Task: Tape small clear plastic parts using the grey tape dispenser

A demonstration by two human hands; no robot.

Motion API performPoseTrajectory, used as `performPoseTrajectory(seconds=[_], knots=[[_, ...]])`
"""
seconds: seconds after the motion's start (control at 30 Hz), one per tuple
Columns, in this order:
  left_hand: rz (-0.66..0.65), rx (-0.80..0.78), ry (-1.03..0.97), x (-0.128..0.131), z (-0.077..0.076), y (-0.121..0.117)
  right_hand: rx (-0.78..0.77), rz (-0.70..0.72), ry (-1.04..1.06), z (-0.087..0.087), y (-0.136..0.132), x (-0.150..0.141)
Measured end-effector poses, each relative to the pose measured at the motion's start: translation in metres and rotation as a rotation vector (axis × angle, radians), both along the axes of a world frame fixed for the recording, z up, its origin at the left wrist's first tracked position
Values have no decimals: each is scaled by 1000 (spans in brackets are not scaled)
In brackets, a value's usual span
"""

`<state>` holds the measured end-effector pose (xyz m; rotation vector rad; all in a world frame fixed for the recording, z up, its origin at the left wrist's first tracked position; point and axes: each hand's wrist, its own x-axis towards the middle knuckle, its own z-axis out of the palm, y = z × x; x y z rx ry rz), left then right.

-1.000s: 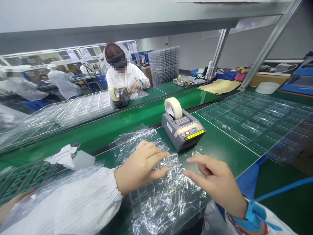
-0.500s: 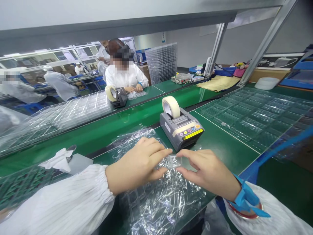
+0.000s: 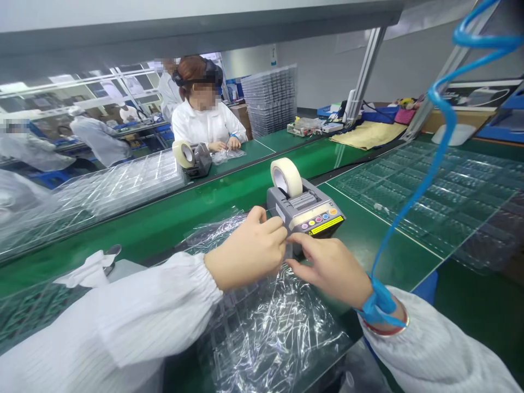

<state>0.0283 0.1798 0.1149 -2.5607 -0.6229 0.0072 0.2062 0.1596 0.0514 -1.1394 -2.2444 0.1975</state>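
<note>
My left hand (image 3: 251, 248) is closed, its fingers curled in front of the tape dispenser (image 3: 307, 213); whatever lies inside them is hidden. Facing it, my right hand (image 3: 333, 267) pinches a small clear plastic piece (image 3: 289, 251) between thumb and forefinger. The left fingers cover much of that piece. A roll of cream tape (image 3: 292, 183) stands in the grey dispenser just beyond both hands. Below them, crinkled clear plastic film (image 3: 282, 333) is spread over the bench, with a clear compartment tray (image 3: 229, 311) showing beside it. A blue coiled cord runs from my right wristband.
Clear compartment trays (image 3: 434, 191) lie on the right, and more trays (image 3: 131, 185) are stacked at the far left. A green conveyor belt (image 3: 229, 194) crosses behind the dispenser. Opposite sits a co-worker (image 3: 204, 117) beside a second tape dispenser (image 3: 198, 160).
My hands have moved slightly up toward the dispenser. The left fingers have curled in, covering more of the clear piece. The blue cord has swung up into view.
</note>
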Motion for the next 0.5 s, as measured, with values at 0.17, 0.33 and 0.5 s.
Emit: performPoseTrajectory(seconds=[0.17, 0.33, 0.5], knots=[[600, -113, 25, -57, -5, 90, -180, 17, -28, -3, 7, -5], [1182, -152, -26, -151, -32, 136, -213, 213, -226, -33, 7, -23], [1445, -278, -98, -193, -63, 126, -133, 320, -345, -60, 6, -48]])
